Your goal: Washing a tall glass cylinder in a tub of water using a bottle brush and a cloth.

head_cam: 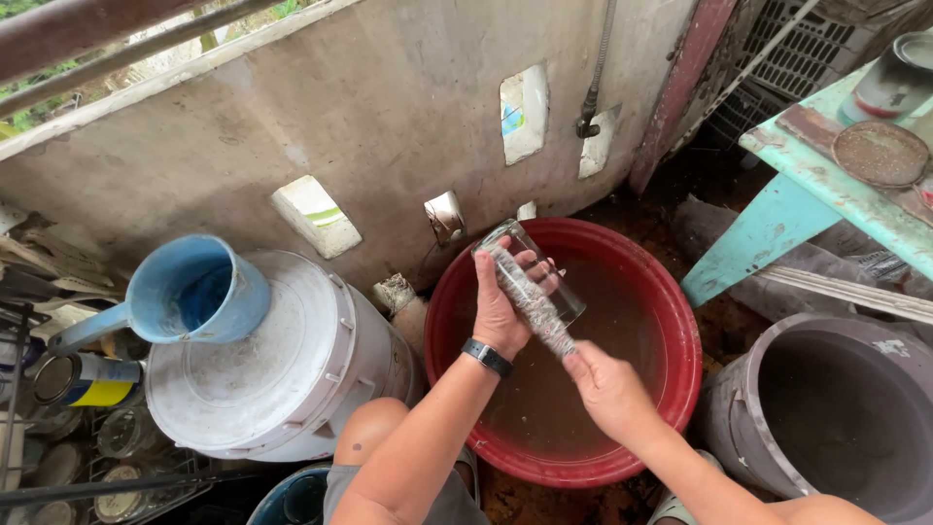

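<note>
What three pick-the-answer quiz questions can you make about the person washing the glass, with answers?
1. Where is the blue jug?
A. on the white bucket's lid
B. inside the red basin
C. on the green table

2. What colour is the basin under the hands?
A. blue
B. red
C. white

3. What is the left hand doing?
A. resting open
B. holding the glass
C. lifting the jug

Answers: A, the jug sits on the white bucket; B, its rim is red; B, the left hand grips the glass while the right hand pushes a brush in.
</note>
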